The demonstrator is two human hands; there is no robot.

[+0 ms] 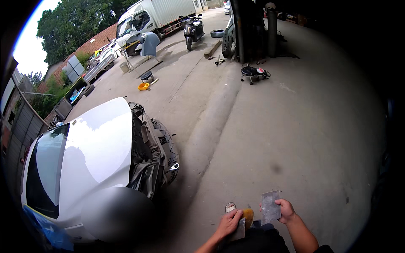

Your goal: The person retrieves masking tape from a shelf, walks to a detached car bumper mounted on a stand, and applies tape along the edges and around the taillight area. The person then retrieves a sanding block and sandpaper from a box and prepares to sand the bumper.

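Observation:
My right hand [287, 211] is closed on the edge of a thin grey rectangular plate [270, 206], its flat face smudged with lighter marks. Left of it, my left hand [228, 223] is closed round an amber-yellow flat piece [248, 216]. A grey flat piece [240, 230] shows just below those fingers, partly covered by the hand and my dark clothing. Both hands are low in the view, in front of my body, a small gap apart. The kind of each flat piece cannot be made out for certain.
At left stands a white car [101, 143] with its front stripped open. A round black stool [253, 72] on wheels and a dark pillar [240, 33] are ahead. Farther off are a yellow tub [144, 86], a scooter [193, 31] and a white truck [168, 17].

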